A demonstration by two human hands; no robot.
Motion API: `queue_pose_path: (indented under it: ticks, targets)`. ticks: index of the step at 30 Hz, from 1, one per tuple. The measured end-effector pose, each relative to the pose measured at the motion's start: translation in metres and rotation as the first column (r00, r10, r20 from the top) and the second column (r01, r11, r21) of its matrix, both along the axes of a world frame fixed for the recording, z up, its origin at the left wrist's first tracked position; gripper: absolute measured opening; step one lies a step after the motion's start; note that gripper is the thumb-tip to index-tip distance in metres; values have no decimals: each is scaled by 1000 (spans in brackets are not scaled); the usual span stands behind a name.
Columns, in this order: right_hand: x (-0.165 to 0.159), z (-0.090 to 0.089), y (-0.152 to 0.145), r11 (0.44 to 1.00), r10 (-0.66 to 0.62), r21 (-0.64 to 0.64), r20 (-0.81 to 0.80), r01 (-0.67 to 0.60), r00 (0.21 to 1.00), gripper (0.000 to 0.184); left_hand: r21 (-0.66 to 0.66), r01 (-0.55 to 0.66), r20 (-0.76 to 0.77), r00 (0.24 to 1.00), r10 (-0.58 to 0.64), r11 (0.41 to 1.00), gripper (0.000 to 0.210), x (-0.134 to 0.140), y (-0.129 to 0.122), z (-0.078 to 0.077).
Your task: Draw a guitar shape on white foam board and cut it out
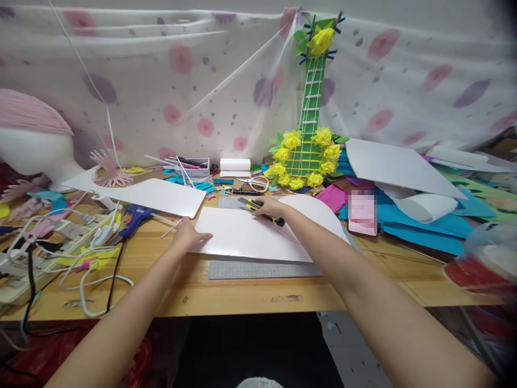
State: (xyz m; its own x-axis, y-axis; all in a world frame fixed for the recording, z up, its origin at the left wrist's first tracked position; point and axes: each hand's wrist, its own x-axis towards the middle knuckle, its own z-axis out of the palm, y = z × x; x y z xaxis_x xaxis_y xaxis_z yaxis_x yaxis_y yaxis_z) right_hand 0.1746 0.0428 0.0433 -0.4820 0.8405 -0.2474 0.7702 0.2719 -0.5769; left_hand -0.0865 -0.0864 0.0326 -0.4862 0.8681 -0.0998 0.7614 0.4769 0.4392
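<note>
A white foam board [242, 234] with a straight left part and a rounded right end lies over a grey cutting mat [262, 269]. My right hand [269, 207] is closed around a yellow and black utility knife [278, 221] above the board, its blade pointing left. At the board's left edge is my left hand [188, 236], thumb stretched over the surface and fingers apart from it. Another white board piece [161, 195] with a curved cutout rests just beyond that hand. A blue glue gun [137, 218] lies to its left.
Behind the mat are white-handled scissors [258, 185] and a pen tray [196, 166]. A green guitar-shaped craft [310, 116] with yellow flowers leans against the curtain. A phone [362, 213] and blue paper [428, 221] lie right; power strips [48, 258] and cables are left.
</note>
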Motion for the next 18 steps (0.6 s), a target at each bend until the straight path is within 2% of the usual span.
queue_pose_path:
  ticks: [2, 5, 7, 9, 10, 11, 13, 15, 16, 18]
  targets:
    - [-5, 3, -1, 1000, -1, 0, -12, 1, 1000, 48, 5, -11, 136, 991, 11, 1000, 74, -6, 2, 7]
    - [-12, 13, -2, 994, -54, -101, -65, 47, 996, 39, 100, -20, 375, 927, -19, 995, 40, -15, 3, 24]
    - [-16, 25, -2, 986, -77, -154, -88, 63, 993, 34, 192, -88, 555, 831, -35, 977, 37, -20, 5, 38]
    - [-18, 41, -1, 985, -69, -165, -95, 53, 993, 31, 262, -151, 683, 727, -73, 953, 44, -26, 10, 53]
    - [-19, 49, 0, 987, -67, -154, -94, 52, 993, 29, 304, -164, 698, 709, -102, 938, 46, -31, 13, 59]
    - [-20, 57, 0, 989, -70, -139, -93, 57, 993, 29, 351, -169, 676, 726, -125, 921, 46, -35, 16, 65]
    - [-20, 73, 1, 991, -105, -91, -92, 97, 990, 29, 465, -179, 548, 828, -123, 867, 45, -45, 23, 73]
    - [-21, 86, 1, 990, -138, -40, -98, 135, 986, 28, 560, -221, 392, 920, -20, 799, 51, -50, 29, 73]
    - [-22, 92, 1, 988, -154, -19, -103, 152, 983, 28, 594, -270, 349, 935, 59, 758, 58, -50, 30, 71]
    - [-24, 103, 0, 981, -189, 21, -118, 193, 975, 27, 612, -394, 378, 907, 184, 685, 71, -39, 28, 61]
